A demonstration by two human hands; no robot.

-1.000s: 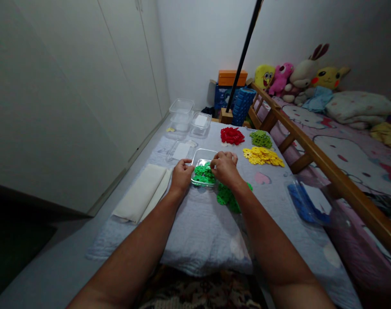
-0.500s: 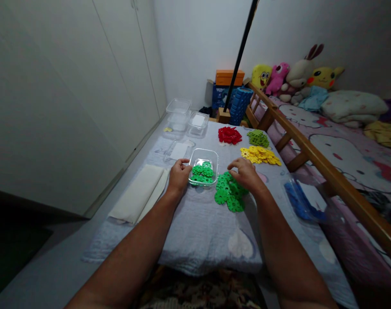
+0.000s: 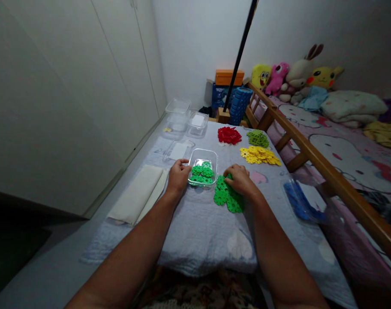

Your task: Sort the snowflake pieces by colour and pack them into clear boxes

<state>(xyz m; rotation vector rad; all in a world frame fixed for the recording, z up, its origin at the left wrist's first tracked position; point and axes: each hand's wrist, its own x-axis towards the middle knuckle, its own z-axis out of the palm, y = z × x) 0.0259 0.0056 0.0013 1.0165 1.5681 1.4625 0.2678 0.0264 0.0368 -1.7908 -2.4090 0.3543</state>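
A clear plastic box point(image 3: 216, 161) with several green flower-shaped discs point(image 3: 202, 171) inside stands in the middle of the table. My left hand point(image 3: 178, 174) grips its left side, thumb and fingers closed at the wall. Right of the box lies a loose pile of green flower-shaped discs point(image 3: 226, 197). Over the top of that pile is my right hand point(image 3: 239, 178), its fingers curled down and pinched at a green disc; the fingertips are partly hidden.
Behind lie red point(image 3: 229, 135), yellow point(image 3: 260, 155) and light green point(image 3: 257, 138) disc piles. Clear boxes point(image 3: 178, 107) stand at the back left, near a clear lid point(image 3: 178, 151). A folded cloth point(image 3: 136, 195) lies left, a box of blue pieces point(image 3: 300, 199) right, beside a wooden bed rail point(image 3: 298, 146).
My right hand has come down and slightly left onto the green pile, its fingers closing at the discs. The left hand stays at the box.
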